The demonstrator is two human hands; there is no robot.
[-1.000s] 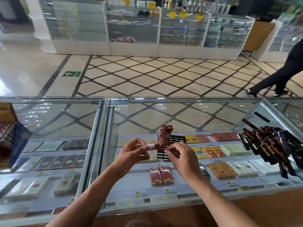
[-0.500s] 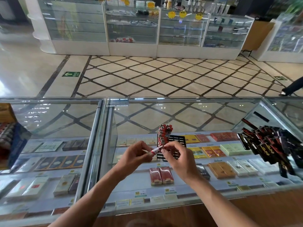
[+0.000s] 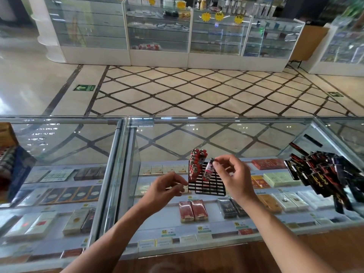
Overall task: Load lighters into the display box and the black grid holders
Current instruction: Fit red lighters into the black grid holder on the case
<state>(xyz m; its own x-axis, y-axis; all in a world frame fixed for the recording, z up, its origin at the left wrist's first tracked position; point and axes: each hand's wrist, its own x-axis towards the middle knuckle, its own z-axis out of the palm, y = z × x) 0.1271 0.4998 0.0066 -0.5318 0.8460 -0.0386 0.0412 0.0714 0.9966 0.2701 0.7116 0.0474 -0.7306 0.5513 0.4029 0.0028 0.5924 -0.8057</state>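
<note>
Head view, right hand (image 3: 230, 174) pinching lighter (image 3: 209, 170) by top above black grid holder (image 3: 208, 187), red lighters (image 3: 195, 166) in its left slots, left hand (image 3: 165, 187) loosely curled, empty, alongside.

- blue box (image 3: 21, 174) cut off on the left;
- right hand (image 3: 234, 174) hides part of the black grid holder (image 3: 204, 187);
- price tags (image 3: 203, 229) too small to read

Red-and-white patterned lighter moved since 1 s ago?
Yes: red-and-white patterned lighter went right, from the black plastic grid holder's left edge to over its middle.
</note>
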